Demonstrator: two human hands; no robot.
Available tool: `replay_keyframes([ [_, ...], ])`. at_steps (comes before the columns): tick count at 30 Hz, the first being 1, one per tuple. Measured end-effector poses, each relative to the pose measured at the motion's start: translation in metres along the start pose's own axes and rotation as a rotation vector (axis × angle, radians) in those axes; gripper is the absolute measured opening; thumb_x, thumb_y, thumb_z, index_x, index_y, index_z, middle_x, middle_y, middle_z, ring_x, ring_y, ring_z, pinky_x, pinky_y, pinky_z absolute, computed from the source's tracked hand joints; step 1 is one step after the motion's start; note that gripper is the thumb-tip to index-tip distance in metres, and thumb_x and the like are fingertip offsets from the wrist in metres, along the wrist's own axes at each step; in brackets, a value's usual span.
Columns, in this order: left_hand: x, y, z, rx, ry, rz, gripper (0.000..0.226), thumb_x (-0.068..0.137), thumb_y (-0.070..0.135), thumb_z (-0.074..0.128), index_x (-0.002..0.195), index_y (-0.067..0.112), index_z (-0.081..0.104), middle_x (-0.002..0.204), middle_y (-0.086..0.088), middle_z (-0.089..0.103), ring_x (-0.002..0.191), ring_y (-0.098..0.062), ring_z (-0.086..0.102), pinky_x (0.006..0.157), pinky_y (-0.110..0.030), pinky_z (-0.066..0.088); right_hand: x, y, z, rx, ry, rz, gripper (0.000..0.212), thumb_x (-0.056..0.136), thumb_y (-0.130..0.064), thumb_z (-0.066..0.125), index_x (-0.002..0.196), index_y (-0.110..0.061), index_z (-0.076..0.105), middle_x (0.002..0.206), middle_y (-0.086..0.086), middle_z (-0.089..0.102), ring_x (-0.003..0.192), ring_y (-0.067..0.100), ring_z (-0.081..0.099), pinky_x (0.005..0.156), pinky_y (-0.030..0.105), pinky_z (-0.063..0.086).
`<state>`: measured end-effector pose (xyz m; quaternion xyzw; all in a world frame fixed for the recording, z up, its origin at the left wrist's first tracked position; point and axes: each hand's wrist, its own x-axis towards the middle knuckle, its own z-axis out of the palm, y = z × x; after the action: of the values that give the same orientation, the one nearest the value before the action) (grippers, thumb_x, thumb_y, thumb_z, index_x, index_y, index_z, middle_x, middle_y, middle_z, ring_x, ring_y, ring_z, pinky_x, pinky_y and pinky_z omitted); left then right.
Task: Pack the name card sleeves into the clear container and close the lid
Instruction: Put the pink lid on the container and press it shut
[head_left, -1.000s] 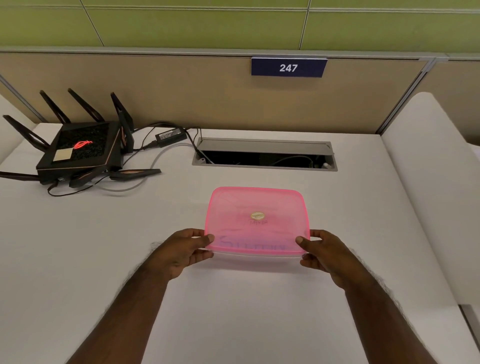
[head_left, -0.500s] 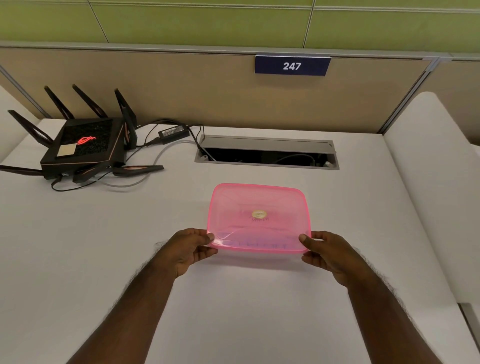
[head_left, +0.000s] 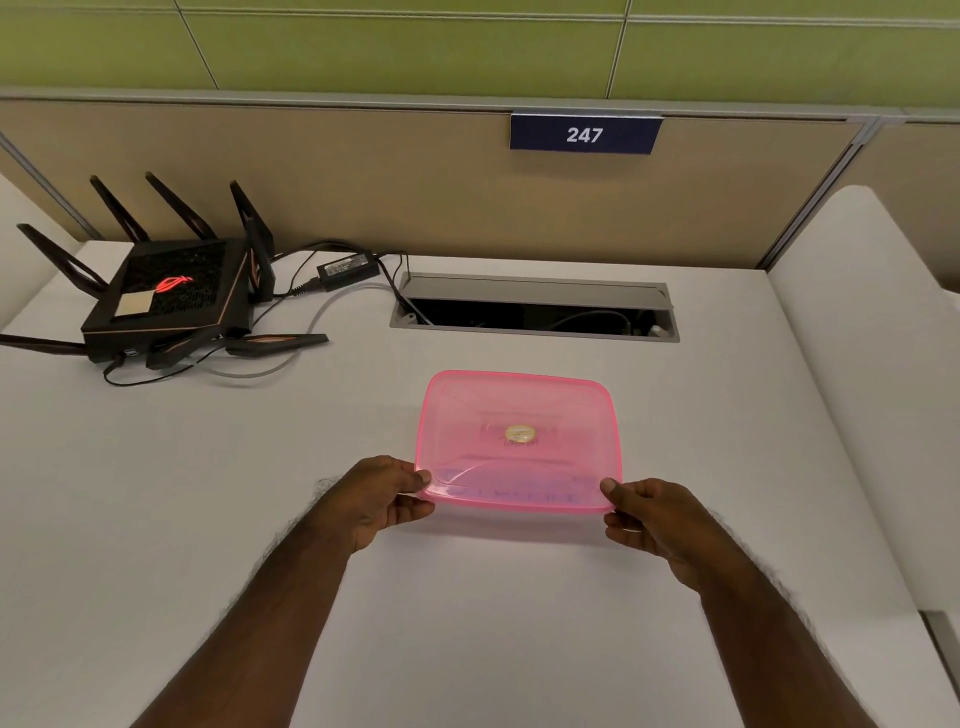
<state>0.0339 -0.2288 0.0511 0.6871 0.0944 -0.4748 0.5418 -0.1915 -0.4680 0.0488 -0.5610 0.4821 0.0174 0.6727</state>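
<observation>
A translucent pink lid (head_left: 517, 441) with a small gold sticker in its middle covers the container in the centre of the white desk (head_left: 208, 493). Faint bluish contents show through the lid's near part; I cannot make out what they are. My left hand (head_left: 376, 496) pinches the near left corner of the lid, thumb on top. My right hand (head_left: 654, 517) pinches the near right corner the same way. The container's clear body is hidden under the lid.
A black router (head_left: 166, 296) with several antennas, its power brick (head_left: 347, 268) and cables lie at the back left. An open cable trough (head_left: 535, 312) is set into the desk behind the lid. A beige partition with a "247" sign (head_left: 584, 134) rises behind; a white divider (head_left: 883, 389) stands at the right.
The lid's near edge has come down slightly between my hands and now lies flatter. Both hands keep their grip on the near corners.
</observation>
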Motion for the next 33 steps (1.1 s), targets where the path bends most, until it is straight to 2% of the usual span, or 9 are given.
replay_keyframes([
  [3,-0.001,0.006,-0.004,0.176,-0.009,-0.022,0.024,0.086,0.007,0.067,0.109,0.001,0.062,0.101,-0.015,0.063,0.079,-0.026,0.062,0.067,-0.035,0.058,-0.001,-0.012,-0.006,-0.155,-0.066,0.051,0.041,0.083,-0.040,0.071,0.105,-0.007,0.062,0.104,0.010,0.069,0.095,0.026,0.068,0.074,0.038,0.060],
  [5,0.000,0.013,-0.005,0.267,0.001,-0.007,0.024,0.085,0.011,0.067,0.109,0.009,0.064,0.098,-0.009,0.065,0.082,-0.024,0.059,0.072,-0.036,0.053,0.004,-0.023,-0.010,-0.223,-0.081,0.050,0.047,0.082,-0.051,0.068,0.112,-0.016,0.060,0.108,0.005,0.068,0.099,0.025,0.067,0.074,0.038,0.059],
  [9,0.015,0.039,0.009,0.220,0.057,0.106,0.027,0.090,0.026,0.062,0.113,0.012,0.062,0.106,-0.010,0.066,0.089,-0.026,0.061,0.075,-0.035,0.049,0.026,-0.052,-0.005,-0.210,0.013,-0.105,0.053,0.087,-0.054,0.060,0.124,-0.016,0.057,0.116,0.004,0.067,0.100,0.025,0.066,0.081,0.039,0.056],
  [13,0.041,0.071,0.031,0.183,0.151,0.166,0.035,0.092,0.038,0.060,0.111,0.008,0.062,0.104,-0.010,0.066,0.090,-0.028,0.061,0.075,-0.035,0.050,0.048,-0.078,0.009,-0.197,0.061,-0.120,0.042,0.094,-0.047,0.053,0.114,-0.011,0.059,0.114,0.010,0.063,0.101,0.030,0.062,0.081,0.041,0.053],
  [17,0.062,0.091,0.037,0.194,0.196,0.142,0.040,0.089,0.042,0.064,0.104,0.005,0.064,0.099,-0.012,0.067,0.084,-0.026,0.061,0.081,-0.039,0.054,0.065,-0.089,0.011,-0.160,0.103,-0.056,0.042,0.091,-0.047,0.059,0.106,-0.007,0.060,0.107,0.011,0.064,0.096,0.030,0.061,0.078,0.041,0.052],
  [21,0.070,0.100,0.033,0.215,0.135,0.109,0.038,0.084,0.039,0.071,0.093,0.003,0.064,0.090,-0.012,0.067,0.079,-0.025,0.062,0.080,-0.040,0.057,0.071,-0.091,0.008,-0.147,0.091,-0.016,0.038,0.089,-0.044,0.062,0.096,-0.007,0.062,0.098,0.010,0.066,0.090,0.026,0.061,0.081,0.041,0.054],
  [26,0.074,0.093,0.017,0.263,0.034,0.115,0.046,0.084,0.039,0.071,0.107,-0.001,0.067,0.106,-0.017,0.072,0.097,-0.031,0.067,0.089,-0.043,0.056,0.077,-0.087,0.010,-0.152,0.125,-0.021,0.040,0.089,-0.044,0.063,0.100,-0.006,0.061,0.098,0.010,0.066,0.093,0.028,0.061,0.079,0.041,0.053],
  [28,0.077,0.093,0.015,0.265,0.013,0.128,0.043,0.085,0.035,0.070,0.108,-0.001,0.066,0.107,-0.017,0.071,0.097,-0.030,0.066,0.090,-0.043,0.055,0.078,-0.086,0.012,-0.145,0.136,-0.030,0.040,0.089,-0.044,0.063,0.100,-0.006,0.062,0.101,0.011,0.066,0.096,0.030,0.061,0.078,0.041,0.052],
  [33,0.080,0.093,0.019,0.282,0.040,0.173,0.037,0.088,0.031,0.069,0.104,-0.002,0.065,0.094,-0.014,0.069,0.079,-0.023,0.064,0.074,-0.034,0.057,0.081,-0.082,0.016,-0.133,0.168,-0.053,0.038,0.089,-0.045,0.062,0.098,-0.008,0.060,0.105,0.012,0.064,0.098,0.031,0.060,0.077,0.041,0.051],
])
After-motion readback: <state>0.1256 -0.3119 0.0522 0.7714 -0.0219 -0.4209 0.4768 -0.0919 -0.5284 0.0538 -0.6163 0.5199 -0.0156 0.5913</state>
